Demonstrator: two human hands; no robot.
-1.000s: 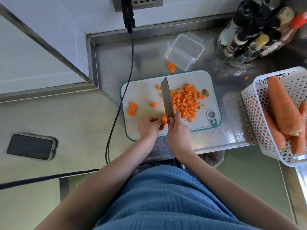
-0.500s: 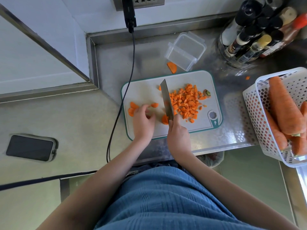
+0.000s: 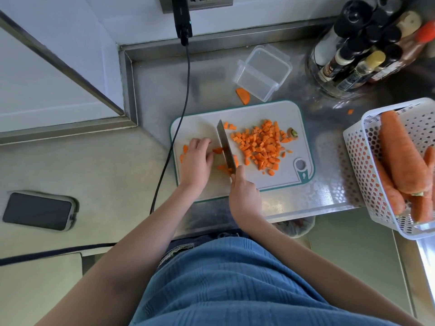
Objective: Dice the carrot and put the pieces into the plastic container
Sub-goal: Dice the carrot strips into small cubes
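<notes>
A white cutting board point(image 3: 277, 111) with a teal rim lies on the steel counter. A heap of diced carrot point(image 3: 261, 144) covers its right half. My right hand point(image 3: 244, 196) grips the handle of a knife point(image 3: 226, 147) whose blade points away from me. My left hand point(image 3: 196, 158) rests over carrot slices point(image 3: 184, 149) at the board's left end, fingertips on a slice point(image 3: 217, 150) next to the blade. A few cut bits lie by the blade's heel. The clear plastic container point(image 3: 262, 71) stands empty behind the board, with one carrot slice point(image 3: 243, 95) beside it.
A white perforated basket point(image 3: 357, 161) with whole carrots point(image 3: 400, 156) sits at the right. Bottles point(image 3: 367, 43) stand in a round holder at the back right. A black cable point(image 3: 179, 123) hangs from the wall socket past the board's left edge. A phone point(image 3: 38, 210) lies at the left.
My left hand went from the board's near edge to the slices at the left end and drew one toward the blade. The knife shifted slightly left.
</notes>
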